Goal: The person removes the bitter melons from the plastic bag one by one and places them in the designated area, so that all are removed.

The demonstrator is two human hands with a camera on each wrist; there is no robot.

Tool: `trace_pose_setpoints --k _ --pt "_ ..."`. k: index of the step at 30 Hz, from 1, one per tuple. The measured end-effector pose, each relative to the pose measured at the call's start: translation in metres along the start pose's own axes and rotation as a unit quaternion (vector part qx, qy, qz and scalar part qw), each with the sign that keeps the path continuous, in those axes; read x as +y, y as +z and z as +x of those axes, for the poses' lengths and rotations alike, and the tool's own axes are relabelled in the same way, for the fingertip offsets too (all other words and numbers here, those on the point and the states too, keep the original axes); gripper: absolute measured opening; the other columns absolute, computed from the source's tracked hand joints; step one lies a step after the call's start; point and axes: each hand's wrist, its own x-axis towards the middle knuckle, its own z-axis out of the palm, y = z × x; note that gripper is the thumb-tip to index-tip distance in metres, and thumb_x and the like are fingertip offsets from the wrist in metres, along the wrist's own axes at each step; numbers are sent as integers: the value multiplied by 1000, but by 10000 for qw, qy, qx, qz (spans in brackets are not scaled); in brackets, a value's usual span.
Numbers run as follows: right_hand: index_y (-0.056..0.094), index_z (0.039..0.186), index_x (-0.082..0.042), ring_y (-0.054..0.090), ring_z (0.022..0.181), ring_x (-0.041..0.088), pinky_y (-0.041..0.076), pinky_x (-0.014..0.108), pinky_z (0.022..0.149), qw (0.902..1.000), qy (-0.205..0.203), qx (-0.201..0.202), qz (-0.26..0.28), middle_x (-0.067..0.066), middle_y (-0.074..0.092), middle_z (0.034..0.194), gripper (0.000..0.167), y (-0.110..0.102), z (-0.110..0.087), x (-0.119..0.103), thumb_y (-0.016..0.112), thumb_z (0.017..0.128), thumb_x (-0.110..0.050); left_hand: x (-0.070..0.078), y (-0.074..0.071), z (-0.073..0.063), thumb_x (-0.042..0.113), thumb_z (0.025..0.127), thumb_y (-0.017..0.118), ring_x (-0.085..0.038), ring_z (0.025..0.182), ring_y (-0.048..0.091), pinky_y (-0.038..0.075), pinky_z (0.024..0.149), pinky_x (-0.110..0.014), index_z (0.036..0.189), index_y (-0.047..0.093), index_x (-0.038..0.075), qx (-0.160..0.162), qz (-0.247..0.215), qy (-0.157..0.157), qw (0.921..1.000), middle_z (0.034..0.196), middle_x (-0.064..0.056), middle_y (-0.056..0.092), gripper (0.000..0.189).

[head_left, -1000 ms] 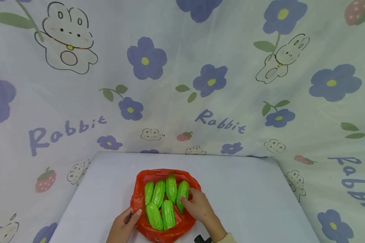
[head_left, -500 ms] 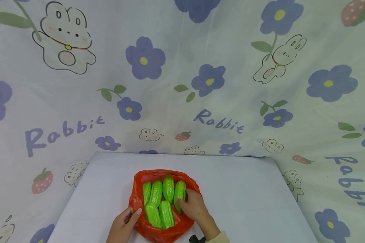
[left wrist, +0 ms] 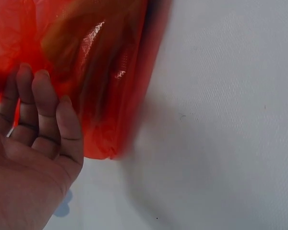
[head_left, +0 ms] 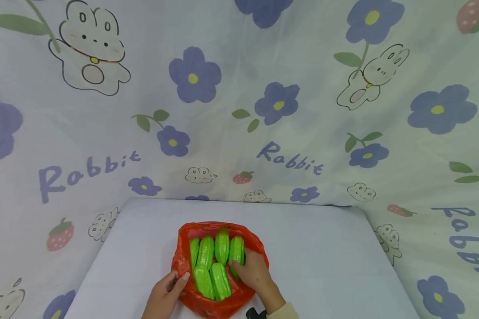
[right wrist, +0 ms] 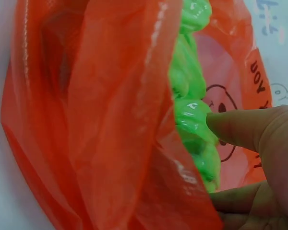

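A red plastic bag (head_left: pixel 180 254) lies with its mouth wide, and several glossy green cucumbers (head_left: pixel 220 281) sit inside it. My left hand (head_left: pixel 165 294) pinches the bag's left rim between thumb and fingers; in the left wrist view its fingers (left wrist: pixel 45 98) rest curled against the bag's red side (left wrist: pixel 110 81). At the bag's right side my right hand (head_left: pixel 257 274) reaches in and grips the rightmost cucumber (head_left: pixel 236 248). The right wrist view shows that hand's thumb (right wrist: pixel 235 127) against a cucumber (right wrist: pixel 194 117), with the bag wall covering much of the contents.
The bag stands on a white table (head_left: pixel 323 257). Behind it hangs a curtain (head_left: pixel 223 133) printed with rabbits and flowers. A small black object (head_left: pixel 255 313) shows beside the right sleeve (head_left: pixel 283 311) at the bottom edge.
The cucumber in my right hand has shifted slightly left in the bag and stands straighter. My left hand keeps its hold on the rim. The head view has swayed slightly.
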Motion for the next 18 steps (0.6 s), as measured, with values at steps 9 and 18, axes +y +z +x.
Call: trace_pose_setpoints --k 9,18 --pt "67 114 -5 61 82 12 59 38 73 9997 191 110 -110 -3 67 93 35 4 5 4 78 93 -30 1 3 -1 42 103 66 -19 80 63 57 73 -29 87 51 6 14 -27 81 10000 77 -7 54 43" --pt "66 111 -3 59 78 14 57 37 68 9994 266 191 -142 -1 65 89 32 4 7 6 77 93 -27 -1 5 0 45 104 64 -18 83 63 57 74 -29 89 51 5 -7 -29 28 10000 80 -7 55 44"
